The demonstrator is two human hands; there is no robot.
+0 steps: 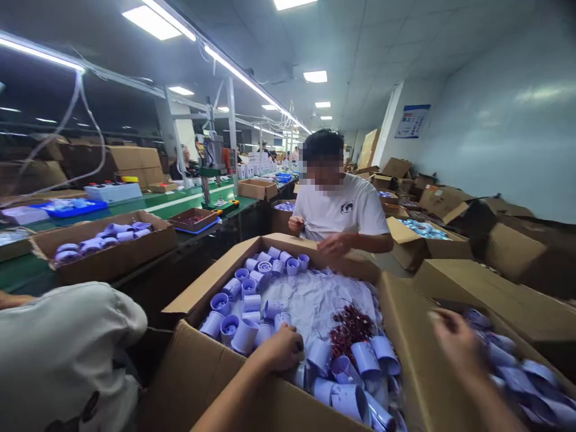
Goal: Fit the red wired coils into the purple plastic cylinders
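My left hand (284, 349) is in the open cardboard box (211, 366), over the white plastic liner (310, 297). Its fingers are curled together; whatever they pinch is hidden. Pale purple plastic cups (245, 335) crowd the box's left side, and more purple cups (364, 358) lie tumbled at its near right. Beside those sits a heap of small dark red parts (351, 330). To the right, my right hand (459, 342) hovers over the edge of a second box, close to the purple cups (531, 375) in it. Motion smears its fingers, and a small pale spot shows at their tips.
A co-worker in a white shirt (339, 210) works across the box, hands over its far edge. Another person's light-clothed leg (67, 354) is at left. A carton of purple cups (108, 252) stands by the green bench (180, 201). Cartons (418, 240) fill the right side.
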